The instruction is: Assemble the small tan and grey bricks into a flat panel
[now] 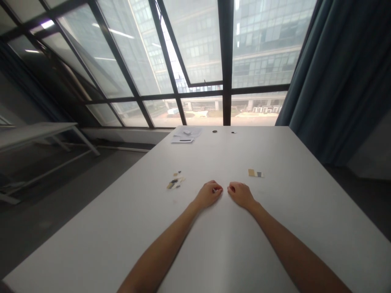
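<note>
Both hands rest on the white table [210,154], thumb sides facing each other with a narrow gap between. My left hand [209,193] is closed, its thumb and fingertips pinched together; whatever lies in the pinch is too small to make out. Opposite it, my right hand [240,194] is curled closed too, and its fingertips hide anything inside. A loose pile of small flat tan, black and whitish pieces [174,182] lies left of my left hand. Beyond my right hand, a tan square piece [251,172] sits beside a grey piece [259,174] with whitish edges, in a short row.
White papers [185,135] with a dark strip lie at the far left of the table. A dark round disc [214,131] and a small black item [233,132] are near the far edge. Windows stand behind; a blue curtain [330,81] hangs right, another table [36,132] stands left.
</note>
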Available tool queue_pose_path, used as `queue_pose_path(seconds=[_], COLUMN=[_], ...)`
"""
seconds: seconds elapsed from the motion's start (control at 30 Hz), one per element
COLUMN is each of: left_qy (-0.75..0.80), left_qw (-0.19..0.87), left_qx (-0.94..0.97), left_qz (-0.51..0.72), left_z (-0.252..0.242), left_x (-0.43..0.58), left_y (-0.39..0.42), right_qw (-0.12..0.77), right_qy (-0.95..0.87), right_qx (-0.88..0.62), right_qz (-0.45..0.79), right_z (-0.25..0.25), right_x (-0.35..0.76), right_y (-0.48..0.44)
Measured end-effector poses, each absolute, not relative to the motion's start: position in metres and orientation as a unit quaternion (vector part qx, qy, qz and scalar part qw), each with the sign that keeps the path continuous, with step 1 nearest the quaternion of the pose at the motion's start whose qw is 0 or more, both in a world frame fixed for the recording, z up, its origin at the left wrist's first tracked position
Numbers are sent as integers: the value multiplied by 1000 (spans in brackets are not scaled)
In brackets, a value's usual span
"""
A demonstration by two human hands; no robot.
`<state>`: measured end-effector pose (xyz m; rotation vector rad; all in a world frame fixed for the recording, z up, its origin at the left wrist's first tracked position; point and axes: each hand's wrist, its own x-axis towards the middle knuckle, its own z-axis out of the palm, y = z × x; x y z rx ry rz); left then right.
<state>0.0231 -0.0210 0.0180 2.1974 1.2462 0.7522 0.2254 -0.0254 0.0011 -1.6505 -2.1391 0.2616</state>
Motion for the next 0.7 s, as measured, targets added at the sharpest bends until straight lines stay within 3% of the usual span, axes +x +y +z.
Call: queue_pose_path(seconds=[0.37,0.7], left_qy=[484,639], left_qw=[167,-6], left_qx=[820,718], left_qz=[254,277], left_z=[61,80], left_x=[-15,-90], left_y=[-8,17], right_qw=[219,226], right_qy=[-768,-769], right_qx=[-593,-591], right_qz=[103,94], right_z=[-1,-7], right_x=[228,229], right_y=[-26,-24])
